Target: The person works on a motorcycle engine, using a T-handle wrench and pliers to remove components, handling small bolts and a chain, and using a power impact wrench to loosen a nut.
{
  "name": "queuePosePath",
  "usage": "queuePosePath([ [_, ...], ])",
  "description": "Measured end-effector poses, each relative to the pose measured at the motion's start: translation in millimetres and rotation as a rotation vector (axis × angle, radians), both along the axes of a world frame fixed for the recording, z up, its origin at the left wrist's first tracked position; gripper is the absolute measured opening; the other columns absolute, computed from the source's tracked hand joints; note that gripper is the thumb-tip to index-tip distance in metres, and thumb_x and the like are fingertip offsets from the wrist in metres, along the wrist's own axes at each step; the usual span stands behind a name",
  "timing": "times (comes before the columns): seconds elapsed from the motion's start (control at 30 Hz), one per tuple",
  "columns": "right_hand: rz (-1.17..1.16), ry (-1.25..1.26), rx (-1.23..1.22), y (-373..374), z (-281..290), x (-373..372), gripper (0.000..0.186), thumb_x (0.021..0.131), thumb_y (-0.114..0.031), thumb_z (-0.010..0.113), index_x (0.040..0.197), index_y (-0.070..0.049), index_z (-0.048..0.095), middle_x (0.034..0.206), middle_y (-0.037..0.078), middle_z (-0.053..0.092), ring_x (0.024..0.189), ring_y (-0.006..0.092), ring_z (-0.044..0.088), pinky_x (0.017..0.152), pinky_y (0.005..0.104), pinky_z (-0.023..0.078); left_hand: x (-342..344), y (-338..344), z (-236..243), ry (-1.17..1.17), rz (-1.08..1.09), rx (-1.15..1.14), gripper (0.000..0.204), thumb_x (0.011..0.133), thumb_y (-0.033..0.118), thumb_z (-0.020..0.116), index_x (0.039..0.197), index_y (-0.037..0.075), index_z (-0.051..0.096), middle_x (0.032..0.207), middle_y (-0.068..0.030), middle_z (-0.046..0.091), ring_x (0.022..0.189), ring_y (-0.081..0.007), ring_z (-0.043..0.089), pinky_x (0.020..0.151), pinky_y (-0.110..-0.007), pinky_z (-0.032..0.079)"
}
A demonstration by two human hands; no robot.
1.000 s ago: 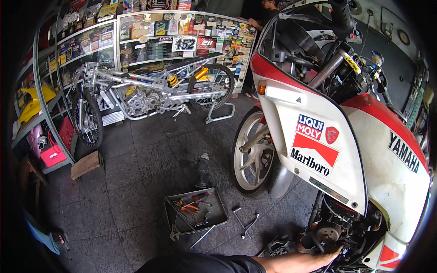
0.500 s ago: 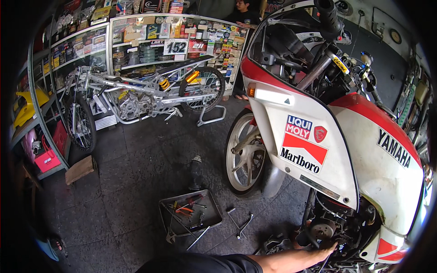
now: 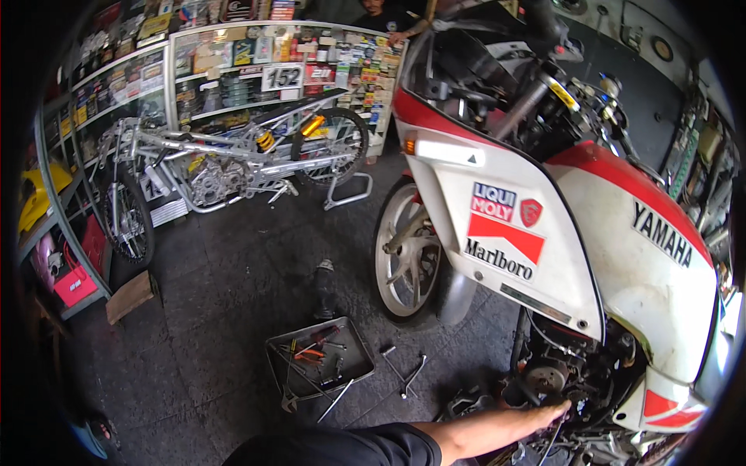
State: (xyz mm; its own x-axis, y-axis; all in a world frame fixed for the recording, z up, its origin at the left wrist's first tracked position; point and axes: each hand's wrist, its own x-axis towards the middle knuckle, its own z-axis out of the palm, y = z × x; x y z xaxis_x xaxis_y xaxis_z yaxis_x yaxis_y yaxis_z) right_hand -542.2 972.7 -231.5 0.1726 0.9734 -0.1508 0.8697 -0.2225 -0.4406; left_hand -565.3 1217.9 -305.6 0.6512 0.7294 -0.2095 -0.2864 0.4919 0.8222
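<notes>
Motorcycle slid leftward in view; hands partly hidden.

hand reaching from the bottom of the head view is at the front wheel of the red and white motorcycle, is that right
Not quite: the head view shows the hand at the exposed engine parts low on the red and white motorcycle, behind the front wheel, not at the wheel itself.
</notes>
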Motion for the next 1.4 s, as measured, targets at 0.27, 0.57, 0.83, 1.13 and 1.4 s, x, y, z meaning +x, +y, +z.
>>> queuePosePath([
  [0.27, -0.351, 0.253, -0.11, -20.8, 32.4, -61.5, 0.038, 0.092, -0.028, 0.055, 0.077, 0.006, 0.06, 0.058, 0.017, 0.058, 0.05, 0.0254, 0.06, 0.049, 0.0411, 0.044, -66.4, 8.0, 8.8, 0.29, -0.215, -0.059, 0.012, 0.074, 0.014, 0.062, 0.075, 0.003, 0.067, 0.062, -0.0124, 0.062, 0.046, -0.0212, 0.057, 0.039, -0.034, 0.039],
  [0.57, -0.564, 0.748, -0.168, -104.9, -38.1, -127.4, 0.032, 0.098, -0.028, 0.052, 0.089, 0.002, 0.061, 0.066, 0.008, 0.063, 0.054, 0.0159, 0.057, 0.051, 0.0329, 0.045, -160.8, -10.6, -121.7, 1.158, -0.216, 0.839, 0.032, 0.072, 0.033, 0.073, 0.064, 0.002, 0.069, 0.066, -0.0163, 0.068, 0.063, -0.0283, 0.067, 0.064, -0.041, 0.052],
  [0.83, -0.481, 0.758, -0.189, -109.8, -100.3, -144.4, 0.03, 0.096, -0.028, 0.054, 0.099, -0.001, 0.065, 0.073, 0.014, 0.066, 0.068, 0.0273, 0.065, 0.063, 0.0408, 0.049, -130.2, -10.6, -63.8, 0.751, -0.084, 0.63, 0.025, 0.094, 0.021, 0.06, 0.084, 0.0, 0.066, 0.071, -0.0049, 0.066, 0.054, -0.0103, 0.058, 0.047, -0.028, 0.046],
  [1.13, -0.466, 0.335, -0.21, -124.0, -298.6, -164.6, 0.03, 0.09, -0.03, 0.057, 0.107, -0.007, 0.063, 0.096, 0.022, 0.068, 0.091, 0.0409, 0.065, 0.081, 0.0502, 0.05, -110.8, -17.1, 46.1, 0.63, 0.431, 1.077, 0.021, 0.093, 0.014, 0.06, 0.109, 0.001, 0.065, 0.086, -0.0072, 0.069, 0.074, -0.0144, 0.064, 0.069, -0.029, 0.053],
  [1.4, -0.416, 0.307, -0.089, -119.1, -314.2, -162.8, 0.022, 0.089, -0.026, 0.056, 0.092, -0.006, 0.065, 0.085, 0.024, 0.067, 0.082, 0.0433, 0.065, 0.072, 0.0517, 0.052, -134.9, 11.8, 116.6, 0.783, 0.668, 2.051, 0.027, 0.078, 0.012, 0.072, 0.103, 0.005, 0.064, 0.107, -0.0099, 0.058, 0.1, -0.0286, 0.056, 0.09, -0.041, 0.044],
])
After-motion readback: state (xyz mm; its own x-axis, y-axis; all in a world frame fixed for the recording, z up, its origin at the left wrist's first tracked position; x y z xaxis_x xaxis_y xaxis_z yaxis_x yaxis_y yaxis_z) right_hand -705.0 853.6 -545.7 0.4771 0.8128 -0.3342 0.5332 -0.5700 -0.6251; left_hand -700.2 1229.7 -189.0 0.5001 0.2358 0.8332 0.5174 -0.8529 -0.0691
